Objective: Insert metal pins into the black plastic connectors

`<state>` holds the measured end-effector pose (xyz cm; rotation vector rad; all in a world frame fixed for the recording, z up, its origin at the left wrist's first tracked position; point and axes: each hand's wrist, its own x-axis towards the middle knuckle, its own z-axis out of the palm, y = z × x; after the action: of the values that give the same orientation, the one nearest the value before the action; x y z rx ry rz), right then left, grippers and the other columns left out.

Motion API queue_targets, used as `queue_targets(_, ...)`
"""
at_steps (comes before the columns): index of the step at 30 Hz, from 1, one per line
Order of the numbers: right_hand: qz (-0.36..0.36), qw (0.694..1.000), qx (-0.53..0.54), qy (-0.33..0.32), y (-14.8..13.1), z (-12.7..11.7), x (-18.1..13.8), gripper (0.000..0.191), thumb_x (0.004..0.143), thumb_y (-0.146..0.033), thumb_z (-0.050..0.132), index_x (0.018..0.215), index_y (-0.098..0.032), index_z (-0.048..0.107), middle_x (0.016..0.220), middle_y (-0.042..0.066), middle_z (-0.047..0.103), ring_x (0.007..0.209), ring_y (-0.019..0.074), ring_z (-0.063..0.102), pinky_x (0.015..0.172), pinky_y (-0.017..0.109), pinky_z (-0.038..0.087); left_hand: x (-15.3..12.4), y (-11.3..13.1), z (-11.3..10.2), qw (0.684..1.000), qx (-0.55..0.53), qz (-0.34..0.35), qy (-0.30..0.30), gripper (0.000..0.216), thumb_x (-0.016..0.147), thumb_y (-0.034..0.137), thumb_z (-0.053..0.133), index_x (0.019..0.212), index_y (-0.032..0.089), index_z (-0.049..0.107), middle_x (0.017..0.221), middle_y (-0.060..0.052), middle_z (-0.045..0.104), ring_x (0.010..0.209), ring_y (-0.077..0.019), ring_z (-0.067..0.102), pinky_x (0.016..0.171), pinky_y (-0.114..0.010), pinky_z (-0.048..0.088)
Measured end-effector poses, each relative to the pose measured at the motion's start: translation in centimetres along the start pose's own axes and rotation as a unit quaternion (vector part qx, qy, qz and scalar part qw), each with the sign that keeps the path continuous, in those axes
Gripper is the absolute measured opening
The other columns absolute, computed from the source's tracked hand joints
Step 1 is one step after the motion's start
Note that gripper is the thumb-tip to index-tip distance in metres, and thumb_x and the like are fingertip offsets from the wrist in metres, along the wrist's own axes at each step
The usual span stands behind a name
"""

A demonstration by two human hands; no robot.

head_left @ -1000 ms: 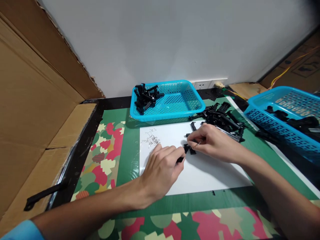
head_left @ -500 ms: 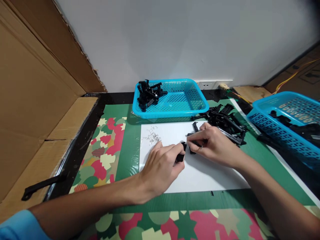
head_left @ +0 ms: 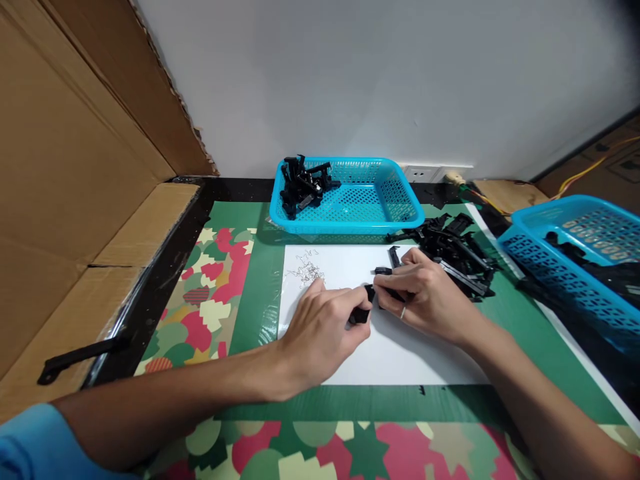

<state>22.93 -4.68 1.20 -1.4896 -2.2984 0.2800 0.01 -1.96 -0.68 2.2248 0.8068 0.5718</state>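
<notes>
Over the white sheet [head_left: 420,363], my left hand [head_left: 325,327] is closed around a small black plastic part [head_left: 360,315], its end showing between thumb and fingers. My right hand [head_left: 433,297] is pinched close beside that end. Dark material shows among its fingers, but I cannot make out what they hold. Just beyond the right fingertips lie a black piece [head_left: 383,271] and a narrow black plastic part [head_left: 394,255], both partly covered by the hand. A loose heap of thin wire pieces [head_left: 307,272] rests on the paper past my left knuckles.
A blue basket [head_left: 350,228] at the back holds black parts [head_left: 305,187]. Right of the sheet is a pile of black parts [head_left: 457,250], with another blue basket [head_left: 565,267] beyond it. A cardboard wall [head_left: 65,147] stands left, a black strip [head_left: 83,357] near it.
My right hand has turned slightly and its fingers have drawn closer to the part in my left hand. The left hand keeps its hold. The whole view has shifted a little.
</notes>
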Motion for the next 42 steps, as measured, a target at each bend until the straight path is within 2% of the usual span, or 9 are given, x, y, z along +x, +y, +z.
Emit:
queue_targets(3,-0.018,1.0,-0.023,-0.001,-0.2,0.1,0.0,0.037,0.099,-0.014,0.056,0.063,-0.021,0.058,0.05,-0.002,0.051,0.058,0.0164,0.025,0.078,0.041,0.035,0.0,0.0,0.0,1.0,0.0,0.002,0.005,0.011,0.095,0.014,0.07,0.097,0.023,0.064,0.092,0.006,0.08,0.075,-0.0169,0.068,0.092,-0.038,0.035)
queue_targets(12,-0.043,0.997,-0.064,-0.032,-0.1,-0.3,-0.2,0.033,0.101,-0.014,0.053,0.07,-0.022,0.063,0.053,-0.001,0.053,0.059,0.0176,0.028,0.077,0.04,0.035,-0.1,0.4,-0.2,1.0,0.009,-0.011,0.011,0.008,0.097,0.015,0.071,0.097,0.023,0.071,0.085,0.005,0.079,0.071,-0.017,0.061,0.091,-0.038,0.038)
queue_targets(19,-0.057,0.992,-0.102,-0.038,-0.6,0.1,-0.2,0.034,0.102,-0.013,0.05,0.071,-0.021,0.06,0.054,0.001,0.05,0.058,0.0185,0.032,0.073,0.039,0.034,-0.2,0.2,-0.1,0.999,0.021,-0.048,0.007,0.01,0.098,0.022,0.073,0.106,0.025,0.079,0.085,0.0,0.078,0.08,-0.0226,0.056,0.084,-0.037,0.042)
queue_targets(23,-0.046,0.992,-0.099,-0.057,-0.7,-0.1,-0.3,0.036,0.101,-0.01,0.048,0.07,-0.021,0.06,0.052,-0.001,0.047,0.056,0.0174,0.027,0.076,0.039,0.036,-0.1,0.3,0.0,0.999,0.025,-0.044,0.008,0.01,0.097,0.022,0.074,0.105,0.025,0.079,0.083,0.0,0.078,0.08,-0.0227,0.056,0.083,-0.036,0.043)
queue_targets(28,-0.023,0.995,-0.067,-0.072,-0.4,-1.5,-0.6,0.021,0.096,-0.013,0.059,0.083,-0.02,0.073,0.06,0.002,0.057,0.065,0.021,0.044,0.077,0.039,0.037,0.0,0.2,-0.1,0.999,0.025,-0.021,0.014,0.011,0.096,0.018,0.072,0.102,0.025,0.078,0.081,0.002,0.078,0.073,-0.0201,0.057,0.088,-0.038,0.045)
queue_targets(30,-0.016,0.997,-0.048,-0.059,-0.2,-2.3,-0.8,0.016,0.097,-0.017,0.062,0.101,-0.02,0.077,0.07,0.004,0.065,0.07,0.0222,0.053,0.08,0.04,0.039,-0.1,0.2,-0.1,0.999,0.029,-0.014,0.011,0.014,0.095,0.016,0.071,0.103,0.025,0.078,0.082,0.002,0.079,0.073,-0.0204,0.058,0.088,-0.039,0.045)
queue_targets(33,-0.007,1.0,-0.013,-0.006,0.3,-3.0,-1.0,0.023,0.105,-0.022,0.057,0.12,-0.021,0.074,0.089,0.008,0.073,0.081,0.0247,0.062,0.083,0.043,0.043,-0.1,0.2,0.0,0.999,0.042,-0.018,0.011,0.015,0.095,0.017,0.071,0.105,0.025,0.079,0.083,0.0,0.079,0.078,-0.0229,0.059,0.084,-0.038,0.045)
queue_targets(39,0.019,0.998,0.002,0.065,1.5,-2.4,-1.1,0.031,0.112,-0.025,0.049,0.128,-0.025,0.076,0.126,0.015,0.071,0.112,0.0322,0.069,0.09,0.046,0.055,-0.1,0.1,0.1,0.999,0.032,-0.041,0.009,0.011,0.099,0.022,0.07,0.104,0.025,0.079,0.08,0.0,0.076,0.077,-0.0219,0.056,0.083,-0.038,0.045)
queue_targets(42,0.037,0.995,0.01,0.095,1.3,-2.1,-1.2,0.026,0.111,-0.028,0.055,0.119,-0.027,0.08,0.127,0.013,0.073,0.11,0.0314,0.073,0.091,0.044,0.057,0.1,0.1,-0.1,0.998,0.028,-0.052,0.004,0.012,0.097,0.021,0.071,0.105,0.025,0.079,0.079,0.001,0.075,0.08,-0.0229,0.057,0.082,-0.037,0.045)
